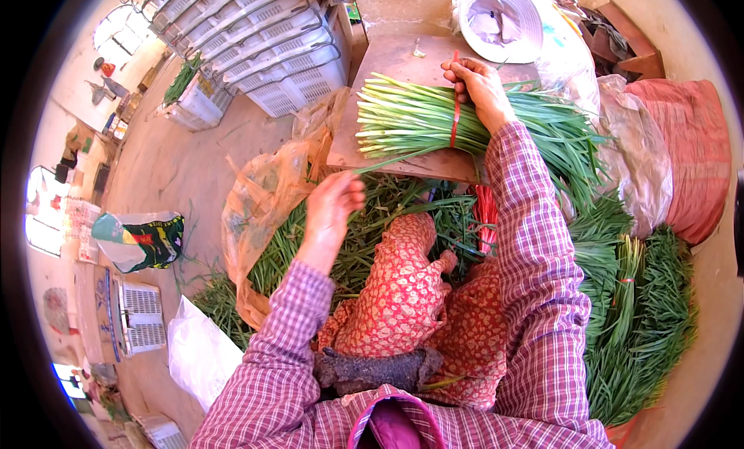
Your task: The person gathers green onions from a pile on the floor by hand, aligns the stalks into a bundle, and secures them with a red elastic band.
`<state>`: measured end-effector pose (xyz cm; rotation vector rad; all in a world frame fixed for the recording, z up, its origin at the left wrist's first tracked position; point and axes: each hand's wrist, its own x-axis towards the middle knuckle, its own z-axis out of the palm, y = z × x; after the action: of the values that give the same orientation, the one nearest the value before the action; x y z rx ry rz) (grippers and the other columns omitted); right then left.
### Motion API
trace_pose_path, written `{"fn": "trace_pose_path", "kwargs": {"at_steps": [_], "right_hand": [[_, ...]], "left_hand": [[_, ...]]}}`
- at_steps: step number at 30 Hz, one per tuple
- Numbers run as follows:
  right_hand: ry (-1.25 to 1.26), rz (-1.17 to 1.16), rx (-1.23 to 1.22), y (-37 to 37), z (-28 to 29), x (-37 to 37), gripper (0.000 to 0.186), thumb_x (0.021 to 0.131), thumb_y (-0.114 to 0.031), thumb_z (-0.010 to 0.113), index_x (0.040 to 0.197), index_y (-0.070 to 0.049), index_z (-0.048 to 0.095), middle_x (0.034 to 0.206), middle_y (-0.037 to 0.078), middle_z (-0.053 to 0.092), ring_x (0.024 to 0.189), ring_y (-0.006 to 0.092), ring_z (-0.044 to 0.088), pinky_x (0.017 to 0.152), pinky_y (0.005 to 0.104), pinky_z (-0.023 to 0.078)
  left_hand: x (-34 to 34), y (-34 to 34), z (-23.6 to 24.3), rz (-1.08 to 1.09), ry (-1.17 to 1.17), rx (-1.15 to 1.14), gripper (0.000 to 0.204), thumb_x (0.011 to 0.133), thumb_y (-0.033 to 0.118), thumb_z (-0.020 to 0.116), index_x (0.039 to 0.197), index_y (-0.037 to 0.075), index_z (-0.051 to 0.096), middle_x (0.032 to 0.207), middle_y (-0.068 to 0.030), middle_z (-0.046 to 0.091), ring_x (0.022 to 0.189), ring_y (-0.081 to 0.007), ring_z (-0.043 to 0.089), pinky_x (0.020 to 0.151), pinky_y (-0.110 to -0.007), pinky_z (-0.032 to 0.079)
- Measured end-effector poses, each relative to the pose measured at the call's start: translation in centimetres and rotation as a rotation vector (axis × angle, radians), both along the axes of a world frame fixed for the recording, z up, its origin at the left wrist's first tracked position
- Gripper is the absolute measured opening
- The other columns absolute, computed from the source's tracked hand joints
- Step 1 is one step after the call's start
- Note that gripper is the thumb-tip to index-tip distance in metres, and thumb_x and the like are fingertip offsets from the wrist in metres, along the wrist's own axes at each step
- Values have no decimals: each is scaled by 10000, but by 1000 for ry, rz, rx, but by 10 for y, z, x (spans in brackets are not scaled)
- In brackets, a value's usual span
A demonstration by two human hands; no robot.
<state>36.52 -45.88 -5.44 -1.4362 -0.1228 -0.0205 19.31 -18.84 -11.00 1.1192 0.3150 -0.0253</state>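
A thick bunch of garlic chives (387,116) lies across a low wooden board (387,61), pale cut ends to the left, leaves hanging over the right side. A red tie (455,127) circles its middle. My right hand (477,89) is closed on the tie's upper end, against the top of the bunch. Below and left of the board, my left hand (335,209) pinches the end of a single chive stalk (395,161), which stretches along the bunch's near edge. More red ties (485,213) hang under the board's near edge.
Loose chives (372,197) fill a torn orange plastic bag (263,193) by my knees. Heaped bundles (643,317) lie at my right. Stacked white crates (287,69) stand far left. A white hat (500,23) rests at the board's far right, near a red sack (686,154).
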Motion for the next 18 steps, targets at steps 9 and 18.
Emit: {"fn": "trace_pose_path", "kwargs": {"at_steps": [9,18], "right_hand": [[-2,14,-47,10,6,-1,207,945,-176,580,1013,-14,690,805,-24,656,614,32,527,546,190,451],[23,19,58,2,6,-10,209,963,-179,564,1039,-20,676,792,-44,630,598,25,495,530,178,423]], "left_hand": [[-125,166,-5,-782,168,1779,283,847,318,678,836,35,693,686,-138,642,614,-264,631,602,-403,503],[69,-63,129,-358,-1082,1631,1184,681,525,794,1454,-122,172,1426,-337,359,1341,-410,379,1123,-473,301]]}}
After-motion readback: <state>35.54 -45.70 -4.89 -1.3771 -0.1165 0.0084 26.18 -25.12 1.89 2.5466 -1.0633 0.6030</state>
